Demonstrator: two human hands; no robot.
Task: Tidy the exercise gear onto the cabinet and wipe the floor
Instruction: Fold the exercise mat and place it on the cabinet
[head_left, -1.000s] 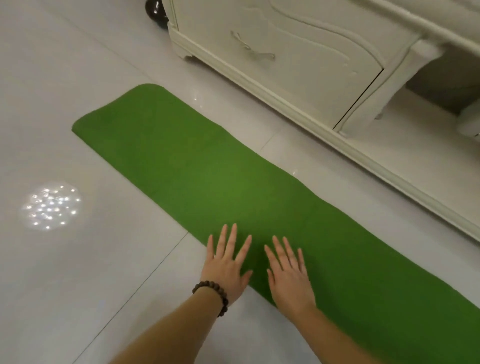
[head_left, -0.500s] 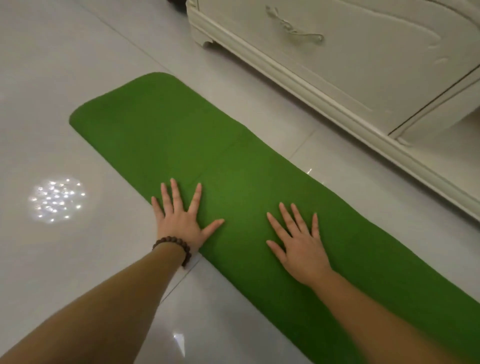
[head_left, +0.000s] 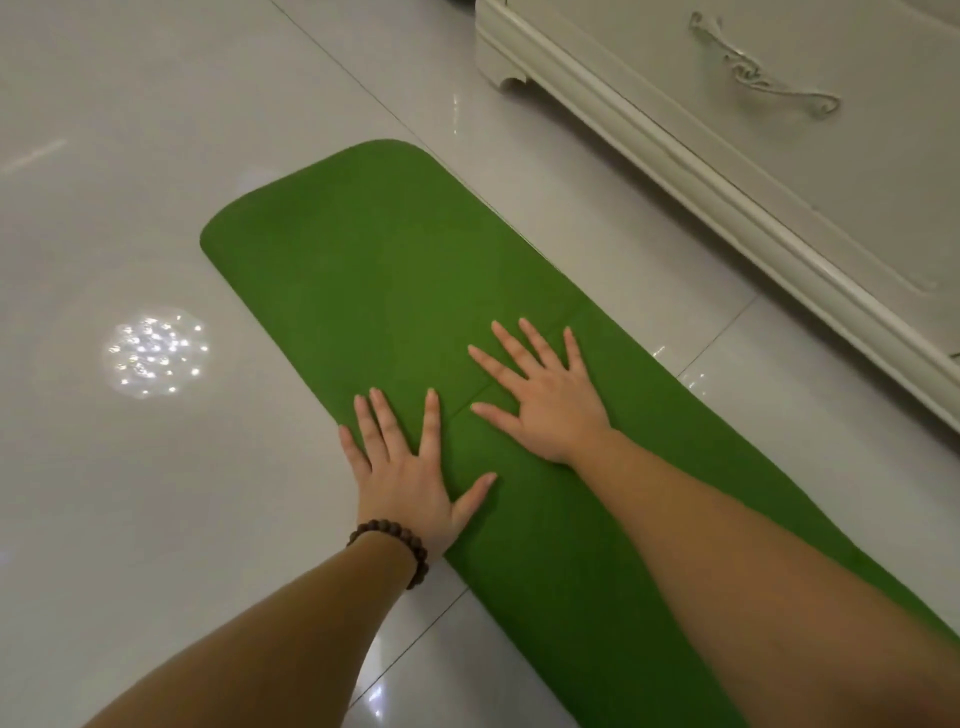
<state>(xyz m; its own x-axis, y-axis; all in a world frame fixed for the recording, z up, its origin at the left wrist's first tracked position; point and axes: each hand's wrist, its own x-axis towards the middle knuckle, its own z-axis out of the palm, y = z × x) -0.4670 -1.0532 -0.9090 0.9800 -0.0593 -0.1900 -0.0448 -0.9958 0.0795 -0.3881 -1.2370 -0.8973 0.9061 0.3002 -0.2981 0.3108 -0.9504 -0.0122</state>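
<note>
A long green exercise mat (head_left: 374, 249) lies flat on the glossy tiled floor, its rounded end toward the upper left and its length running off the lower right. My left hand (head_left: 405, 467), with a bead bracelet on the wrist, rests flat with spread fingers on the mat's near edge. My right hand (head_left: 545, 400) lies flat with spread fingers on the mat's middle, just right of the left one. Neither hand holds anything. The cream cabinet (head_left: 779, 171) stands beyond the mat at the upper right; its top is out of view.
Pale floor tiles (head_left: 130, 519) spread to the left, with a bright light reflection (head_left: 156, 356). The cabinet's base moulding (head_left: 675, 161) runs diagonally close to the mat's far edge, and a curled metal handle (head_left: 763, 78) sits on its front.
Both hands have slid along the mat toward its rounded end and spread flat. The view has shifted closer to the cabinet, and the mat's end now lies nearer.
</note>
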